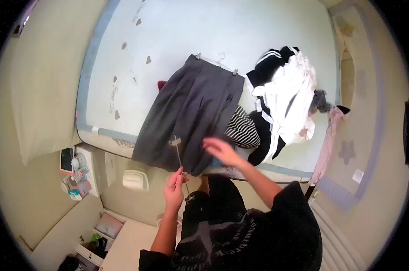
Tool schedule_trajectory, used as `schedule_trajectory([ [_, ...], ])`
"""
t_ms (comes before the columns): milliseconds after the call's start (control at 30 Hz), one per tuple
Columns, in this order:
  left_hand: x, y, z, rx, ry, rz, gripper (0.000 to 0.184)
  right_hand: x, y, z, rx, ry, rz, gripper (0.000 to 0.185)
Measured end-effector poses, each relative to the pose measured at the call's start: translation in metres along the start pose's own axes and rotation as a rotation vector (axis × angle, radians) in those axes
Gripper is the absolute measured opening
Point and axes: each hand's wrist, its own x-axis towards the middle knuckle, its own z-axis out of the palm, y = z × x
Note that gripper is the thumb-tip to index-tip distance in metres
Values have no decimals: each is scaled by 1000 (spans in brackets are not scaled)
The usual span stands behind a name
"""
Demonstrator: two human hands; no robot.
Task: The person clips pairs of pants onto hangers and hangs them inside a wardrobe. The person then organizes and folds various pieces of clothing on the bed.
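Note:
My left hand [174, 187] is closed around a thin metal clip hanger [179, 156], held upright in front of my body with a clip at its upper end. Slightly blurred, my right hand [222, 151] has its fingers stretched out and holds nothing. It hovers near the lower right part of a dark grey pleated skirt [186, 108]. The skirt lies spread on the bed, its waistband clipped to another hanger [221, 58] with a hook. Beside the skirt, a black-and-white striped garment [244, 128] lies partly covered.
A heap of white clothes [292, 95] and black clothes [265, 70] lies right on the bed [168, 27]. A pink garment [331, 135] hangs over the bed's right edge. Bottles [79, 174] stand on a small cabinet at left. A white lidded bin [136, 180] is near the bed.

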Motion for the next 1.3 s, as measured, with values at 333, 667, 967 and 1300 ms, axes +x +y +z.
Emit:
schedule_trajectory([
  [333, -36, 42, 31, -266, -31, 13, 40, -152, -57, 155, 19, 167, 13, 78],
  [667, -66, 82, 68, 833, -87, 892, 14, -233, -27, 123, 59, 311, -75, 38],
  [967, -49, 64, 159, 773, -642, 611, 12, -294, -38, -33, 525, 333, 177, 34],
  [1300, -35, 23, 310, 60, -293, -360, 28, -200, 97, -334, -540, 1003, 61, 47],
])
